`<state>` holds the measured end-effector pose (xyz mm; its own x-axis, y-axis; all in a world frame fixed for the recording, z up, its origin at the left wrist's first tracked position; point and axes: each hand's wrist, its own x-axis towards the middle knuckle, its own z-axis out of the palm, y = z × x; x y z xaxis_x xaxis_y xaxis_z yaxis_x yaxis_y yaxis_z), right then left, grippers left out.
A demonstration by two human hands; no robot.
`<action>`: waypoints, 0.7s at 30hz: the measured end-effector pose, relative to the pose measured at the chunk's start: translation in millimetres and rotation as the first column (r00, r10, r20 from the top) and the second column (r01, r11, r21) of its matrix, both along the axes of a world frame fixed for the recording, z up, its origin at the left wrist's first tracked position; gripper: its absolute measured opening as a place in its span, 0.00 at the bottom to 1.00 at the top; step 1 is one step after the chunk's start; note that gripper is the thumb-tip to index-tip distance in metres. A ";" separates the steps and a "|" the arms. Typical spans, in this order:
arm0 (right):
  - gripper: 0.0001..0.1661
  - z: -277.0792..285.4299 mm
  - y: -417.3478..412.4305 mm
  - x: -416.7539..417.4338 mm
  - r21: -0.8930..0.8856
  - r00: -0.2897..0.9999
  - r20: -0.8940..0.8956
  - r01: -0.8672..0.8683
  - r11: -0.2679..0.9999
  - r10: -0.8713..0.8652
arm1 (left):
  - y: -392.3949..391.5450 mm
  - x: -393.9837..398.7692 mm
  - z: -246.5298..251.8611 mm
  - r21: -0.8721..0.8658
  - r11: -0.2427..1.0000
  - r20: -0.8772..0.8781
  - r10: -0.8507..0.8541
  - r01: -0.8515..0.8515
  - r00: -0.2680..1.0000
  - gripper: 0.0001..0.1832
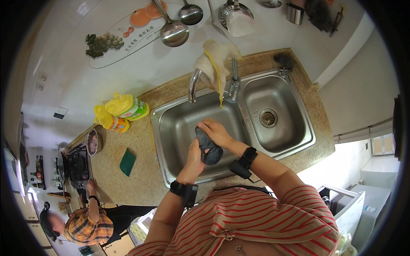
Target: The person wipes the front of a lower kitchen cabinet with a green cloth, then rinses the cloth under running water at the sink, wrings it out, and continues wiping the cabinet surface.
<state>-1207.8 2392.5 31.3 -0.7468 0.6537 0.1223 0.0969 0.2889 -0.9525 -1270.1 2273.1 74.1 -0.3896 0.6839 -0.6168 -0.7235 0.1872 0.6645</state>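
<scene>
Above the large left basin (173,137) of a stainless steel double sink, both of my hands grip a bunched dark grey cloth (212,156). My left hand (195,153) holds it from the left side and below. Across its upper end lies my right hand (216,131), fingers folded over the fabric. The cloth looks wet, and part of it is hidden by my fingers. A curved chrome faucet (194,84) stands behind my hands, with a pale cloth with yellow edging (214,64) draped over it. No water stream is visible from the spout.
Left of the sink are two yellow detergent bottles (128,107) (111,119), a green scouring pad (127,162) and a metal bowl (94,142). The smaller right basin (278,134) has a drain strainer (268,118). Ladles (174,33) hang above. Another person (89,224) stands near the gas stove (77,163).
</scene>
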 end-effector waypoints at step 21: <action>0.23 -4.3 1.7 28.0 0.191 0.963 -0.115 0.262 0.946 -0.244 | -7.5 -30.7 -8.9 0.202 0.979 -0.095 -0.017 0.036 0.995 0.21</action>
<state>-1179.9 2394.1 27.0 -0.5400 0.7742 0.3301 0.1096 0.4536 -0.8845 -1300.9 2265.6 65.2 -0.4187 0.8018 -0.4265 -0.6539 0.0597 0.7542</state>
